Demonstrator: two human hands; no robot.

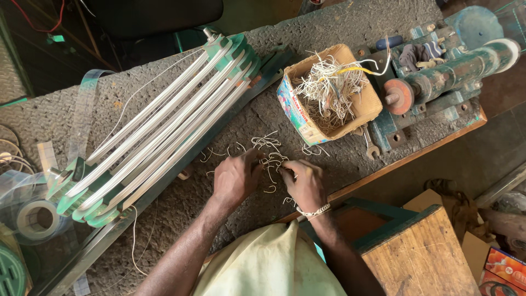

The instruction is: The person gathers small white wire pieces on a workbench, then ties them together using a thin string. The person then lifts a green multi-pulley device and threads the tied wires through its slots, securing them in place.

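Observation:
My left hand (pixel 236 176) and my right hand (pixel 304 183) meet over a small tangle of short white string pieces (pixel 269 152) lying on the rough grey bench top (pixel 181 203). Both hands have fingers curled in, pinching at the strings between them. A pale corded bracelet sits on my right wrist. Just beyond the hands stands an open cardboard box (pixel 323 93) stuffed with more white string scraps and a yellow wire.
A long green winding frame (pixel 159 126) wrapped in white cord lies diagonally to the left. A green metal machine (pixel 444 71) is bolted at the right end. Tape rolls (pixel 35 219) sit at far left. A wooden stool (pixel 422 252) stands below right.

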